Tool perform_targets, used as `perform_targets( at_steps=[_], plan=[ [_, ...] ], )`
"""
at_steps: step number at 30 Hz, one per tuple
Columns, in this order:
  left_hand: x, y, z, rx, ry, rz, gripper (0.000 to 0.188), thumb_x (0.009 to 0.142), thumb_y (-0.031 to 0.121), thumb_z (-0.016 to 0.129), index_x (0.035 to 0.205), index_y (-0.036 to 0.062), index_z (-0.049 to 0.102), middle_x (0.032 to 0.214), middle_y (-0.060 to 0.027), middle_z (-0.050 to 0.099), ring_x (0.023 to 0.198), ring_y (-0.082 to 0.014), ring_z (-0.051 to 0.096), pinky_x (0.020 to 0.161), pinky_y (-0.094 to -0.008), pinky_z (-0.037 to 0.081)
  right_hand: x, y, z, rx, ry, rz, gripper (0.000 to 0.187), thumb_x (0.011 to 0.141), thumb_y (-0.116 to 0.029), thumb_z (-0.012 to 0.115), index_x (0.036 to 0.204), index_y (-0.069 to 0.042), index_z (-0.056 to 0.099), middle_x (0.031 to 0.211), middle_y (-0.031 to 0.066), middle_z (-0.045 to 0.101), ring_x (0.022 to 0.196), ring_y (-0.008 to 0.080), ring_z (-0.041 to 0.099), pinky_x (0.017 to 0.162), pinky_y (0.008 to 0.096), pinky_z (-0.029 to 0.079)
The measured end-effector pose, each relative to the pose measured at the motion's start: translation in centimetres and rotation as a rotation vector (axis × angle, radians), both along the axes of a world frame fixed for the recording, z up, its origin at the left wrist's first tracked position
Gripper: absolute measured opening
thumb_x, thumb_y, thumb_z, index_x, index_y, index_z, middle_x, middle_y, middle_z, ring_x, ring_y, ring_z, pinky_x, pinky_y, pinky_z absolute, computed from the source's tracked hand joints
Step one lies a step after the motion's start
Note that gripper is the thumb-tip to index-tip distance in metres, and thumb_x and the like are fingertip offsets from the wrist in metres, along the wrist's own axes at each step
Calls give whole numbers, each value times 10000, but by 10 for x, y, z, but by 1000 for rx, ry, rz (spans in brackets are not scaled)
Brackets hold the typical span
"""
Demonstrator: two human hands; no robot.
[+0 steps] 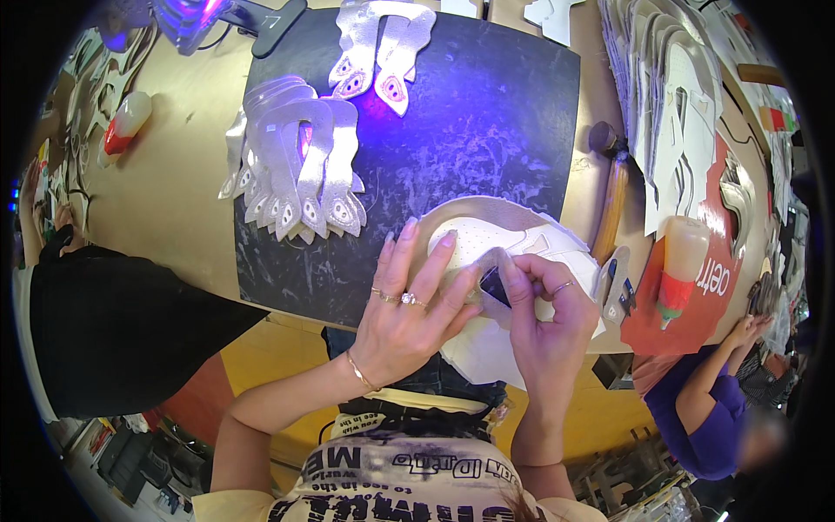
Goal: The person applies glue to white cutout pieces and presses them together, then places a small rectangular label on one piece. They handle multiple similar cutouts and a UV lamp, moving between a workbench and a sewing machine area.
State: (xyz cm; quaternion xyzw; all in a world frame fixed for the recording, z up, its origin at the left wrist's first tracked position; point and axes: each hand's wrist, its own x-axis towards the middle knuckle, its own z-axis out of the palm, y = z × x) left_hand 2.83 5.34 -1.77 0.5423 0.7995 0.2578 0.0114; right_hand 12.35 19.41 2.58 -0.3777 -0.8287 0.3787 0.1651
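Observation:
A white and silver-grey shoe upper (465,209) lies at the mat's near right corner, with a perforated toe part and a curved grey edge. My left hand (404,309) rests on its left side, outer fingers spread over it. The left index finger and thumb close on the upper near its middle opening. My right hand (552,309) pinches a grey strip at that opening between thumb and forefinger, close to the left fingertips. Whatever lies inside the pinch is hidden. White material hangs below both hands, over the table's front edge.
A dark mat (478,122) covers the table's middle. Silver cut pieces (304,165) are fanned at its left, more (383,43) behind. A hammer (611,191), stacked white pieces (670,96) and a glue bottle (683,261) stand right. Another bottle (129,122) lies left; co-workers are at both sides.

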Motion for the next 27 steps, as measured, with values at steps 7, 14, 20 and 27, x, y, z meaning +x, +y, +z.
perform_targets(
  at_steps=[7, 14, 20, 27],
  plan=[
    [2, -1, -1, -10, -27, 18, 521, 808, 361, 777, 1281, 183, 650, 1463, -168, 461, 1379, -487, 359, 1087, -569, 385, -1, 5, 1, 57, -64, 12, 82, 877, -102, 726, 933, -42, 716, 745, 67, 661, 564, 195, 611, 523, 303, 450],
    [-1, 3, 5, -12, -59, 29, 532, 789, 338, 789, 1279, 183, 650, 1467, -165, 459, 1379, -464, 372, 1103, -569, 355, -4, 5, 7, 84, -128, 23, 88, 856, -112, 728, 921, -54, 727, 765, 71, 678, 596, 238, 628, 551, 343, 467],
    [-1, 16, 25, -158, -12, 22, 526, 808, 238, 728, 1319, 191, 616, 1498, -110, 445, 1409, -341, 381, 1169, -575, 202, -4, -1, 7, 224, -200, 53, 108, 838, -128, 736, 940, -93, 734, 799, 41, 672, 633, 234, 617, 587, 361, 469],
    [-8, 25, 20, -192, 14, -70, 568, 800, 145, 704, 1356, 154, 589, 1489, -134, 456, 1389, -355, 402, 1130, -601, 274, 7, -14, 1, 266, -154, -72, 177, 832, -123, 751, 1008, -115, 738, 808, 33, 661, 688, 213, 627, 600, 348, 472]
  ],
)
